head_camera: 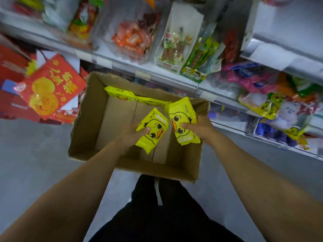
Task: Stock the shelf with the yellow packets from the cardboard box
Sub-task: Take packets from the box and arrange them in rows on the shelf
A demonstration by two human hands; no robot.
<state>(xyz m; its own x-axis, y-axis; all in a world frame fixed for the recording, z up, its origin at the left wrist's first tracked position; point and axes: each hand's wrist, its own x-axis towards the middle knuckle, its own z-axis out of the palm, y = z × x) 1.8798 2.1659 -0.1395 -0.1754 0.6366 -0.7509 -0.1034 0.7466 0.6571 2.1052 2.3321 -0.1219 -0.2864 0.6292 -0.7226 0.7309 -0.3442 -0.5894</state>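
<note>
Lifting: left hand (134,132) curls round one yellow packet (152,131); right hand (197,125) pinches a small stack (181,117), thumb on the duck face.
Remaining packets (122,94): lying along the cardboard box (97,109) far wall.
Advice: keep faces outward, carry to the shelf (227,100) just beyond, beside matching packs.

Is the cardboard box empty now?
No, a few yellow packets still lie along the far wall of the cardboard box.
</note>
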